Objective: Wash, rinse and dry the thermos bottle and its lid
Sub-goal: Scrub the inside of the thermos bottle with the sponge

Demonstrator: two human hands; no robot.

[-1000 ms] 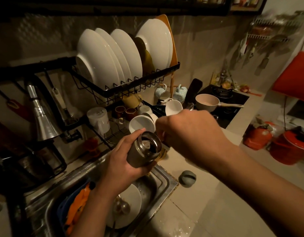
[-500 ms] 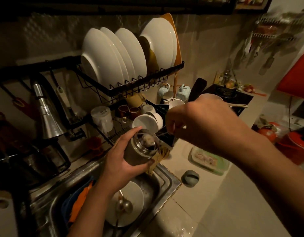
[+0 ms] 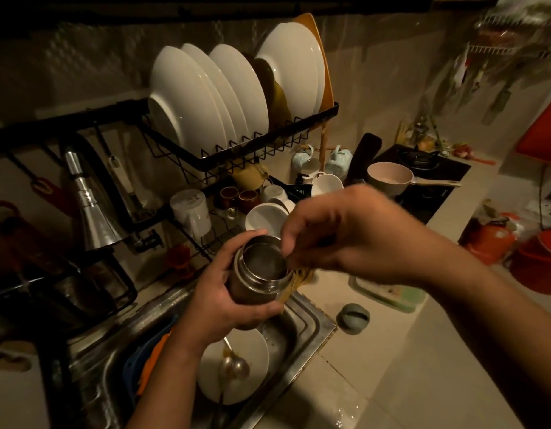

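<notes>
thermos bottle (image 3: 261, 274) above sink (image 3: 302, 329), mouth open, gripped round body by left hand (image 3: 218, 301). right hand (image 3: 345, 236) at rim, fingers curled on yellowish scrubber (image 3: 295, 280). lid (image 3: 352, 316) on desk right of sink. advise: steady body, work scrubber round rim and threads.

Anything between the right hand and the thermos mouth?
Nothing visible. The left hand grips the thermos bottle over the sink, mouth open and uncovered. The right hand is at its rim, holding a yellowish scrubber against the outside.
</notes>
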